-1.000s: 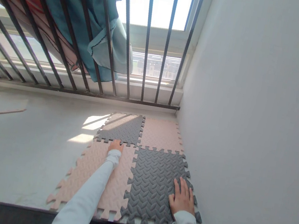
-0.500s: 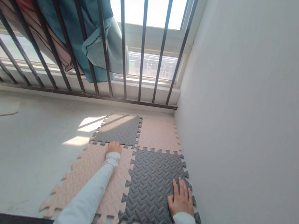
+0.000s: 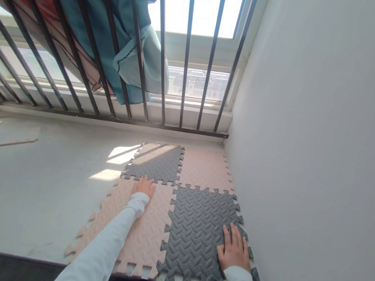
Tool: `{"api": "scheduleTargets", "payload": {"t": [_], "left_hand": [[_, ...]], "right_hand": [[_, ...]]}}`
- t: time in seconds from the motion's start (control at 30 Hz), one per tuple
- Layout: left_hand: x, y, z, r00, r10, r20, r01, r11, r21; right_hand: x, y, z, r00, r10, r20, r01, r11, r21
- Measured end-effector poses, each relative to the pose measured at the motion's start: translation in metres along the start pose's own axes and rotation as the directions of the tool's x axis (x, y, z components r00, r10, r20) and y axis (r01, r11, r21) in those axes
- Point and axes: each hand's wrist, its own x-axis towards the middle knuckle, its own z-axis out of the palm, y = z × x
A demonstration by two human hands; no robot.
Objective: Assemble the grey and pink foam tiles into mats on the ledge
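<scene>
Several foam floor tiles with jigsaw edges lie joined in a two-by-two block. My left hand (image 3: 144, 186) rests on the far edge of the near pink tile (image 3: 151, 230), its fingertips at the seam with the far grey tile (image 3: 157, 169). Those fingers are stretched forward and slightly apart, holding nothing. Flat on the right side of the near grey tile (image 3: 195, 233) lies my right hand (image 3: 235, 249), fingers spread. Beyond that tile sits the far pink tile (image 3: 207, 170), which neither hand touches. My left sleeve covers part of the near pink tile.
A white wall (image 3: 321, 158) rises close along the tiles' right side. Dark railing bars (image 3: 209, 67) stand at the back, with blue and red cloth (image 3: 103, 16) hanging behind them before a window. A thin stick (image 3: 0, 144) lies on the pale floor (image 3: 36, 201) at left.
The view has turned slightly left, so the tiles appear further right. My left hand has slid a little left along the seam, its fingers more extended. My right hand stays on the grey tile.
</scene>
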Motion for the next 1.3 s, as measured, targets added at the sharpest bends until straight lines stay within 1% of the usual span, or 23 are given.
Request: {"api": "scheduleTargets", "payload": {"t": [0.07,0.1,0.23,0.27,0.33,0.4,0.43,0.47,0.57,0.63,0.7,0.73,0.8,0.83,0.9,0.93,1.0,1.07,1.13,1.2,1.3], "left_hand": [[0.0,-0.008,-0.002,0.997,-0.048,0.058,0.049,0.999,-0.005],[-0.001,-0.011,-0.003,0.995,-0.054,0.08,0.055,0.999,-0.004],[0.003,-0.016,-0.012,0.993,-0.006,0.117,0.004,1.0,0.011],[0.006,-0.017,-0.015,0.994,-0.017,0.112,0.016,1.0,0.01],[0.011,-0.022,-0.019,0.99,-0.112,0.089,0.112,0.994,0.001],[0.016,-0.032,-0.02,0.972,-0.228,0.062,0.229,0.973,-0.014],[0.018,-0.038,-0.02,0.963,-0.261,0.061,0.263,0.965,-0.02],[0.019,-0.045,-0.02,0.961,-0.269,0.069,0.271,0.962,-0.023],[0.025,-0.062,-0.024,0.964,-0.241,0.114,0.246,0.968,-0.04],[0.031,-0.061,-0.031,0.952,-0.268,0.15,0.276,0.961,-0.032],[0.036,-0.048,-0.038,0.952,-0.255,0.167,0.26,0.966,-0.009],[0.039,-0.037,-0.039,0.964,-0.209,0.162,0.212,0.977,0.002],[0.043,-0.008,-0.038,0.988,-0.05,0.145,0.05,0.999,0.002],[0.044,0.008,-0.035,0.989,0.037,0.145,-0.036,0.999,-0.008],[0.047,0.039,-0.027,0.971,0.171,0.168,-0.167,0.985,-0.038],[0.048,0.053,-0.022,0.962,0.211,0.176,-0.204,0.977,-0.053],[0.051,0.074,-0.014,0.953,0.243,0.178,-0.233,0.969,-0.078],[0.052,0.086,-0.008,0.958,0.224,0.177,-0.21,0.973,-0.097],[0.053,0.09,-0.006,0.963,0.21,0.17,-0.194,0.975,-0.106],[0.052,0.09,-0.009,0.962,0.224,0.157,-0.211,0.973,-0.09],[0.054,0.09,-0.02,0.956,0.245,0.162,-0.239,0.969,-0.056]], "right_hand": [[0.0,0.001,0.003,1.0,-0.008,-0.006,0.008,1.0,0.0],[0.0,0.002,0.005,1.0,-0.011,-0.002,0.011,1.0,0.0],[0.0,0.004,0.01,1.0,-0.019,0.006,0.019,1.0,-0.003],[0.0,0.005,0.01,1.0,-0.021,0.003,0.021,1.0,-0.006],[-0.001,0.005,0.01,1.0,-0.023,-0.004,0.023,1.0,-0.01],[-0.002,0.004,0.009,1.0,-0.024,-0.013,0.024,1.0,-0.014],[-0.002,0.004,0.008,1.0,-0.023,-0.016,0.023,1.0,-0.015],[-0.003,0.004,0.007,1.0,-0.024,-0.018,0.024,1.0,-0.016],[-0.004,0.004,0.006,0.999,-0.031,-0.024,0.031,0.999,-0.013],[-0.004,0.004,0.006,0.999,-0.036,-0.031,0.036,0.999,-0.01],[-0.005,0.005,0.006,0.999,-0.038,-0.038,0.038,0.999,-0.002],[-0.005,0.005,0.006,0.999,-0.037,-0.04,0.038,0.999,0.003],[-0.006,0.005,0.007,0.999,-0.035,-0.037,0.036,0.999,0.013],[-0.006,0.004,0.007,0.999,-0.034,-0.034,0.035,0.999,0.016],[-0.006,0.004,0.007,0.999,-0.031,-0.031,0.031,0.999,0.015],[-0.007,0.004,0.007,0.999,-0.028,-0.033,0.028,1.0,0.012],[-0.007,0.003,0.007,0.999,-0.02,-0.039,0.02,1.0,0.004],[-0.008,0.003,0.008,0.999,-0.016,-0.038,0.016,1.0,-0.002],[-0.009,0.004,0.008,0.999,-0.02,-0.029,0.02,1.0,-0.003],[-0.009,0.004,0.007,1.0,-0.026,-0.017,0.026,1.0,0.0],[-0.009,0.003,0.003,1.0,-0.03,-0.004,0.03,1.0,0.004]]}}
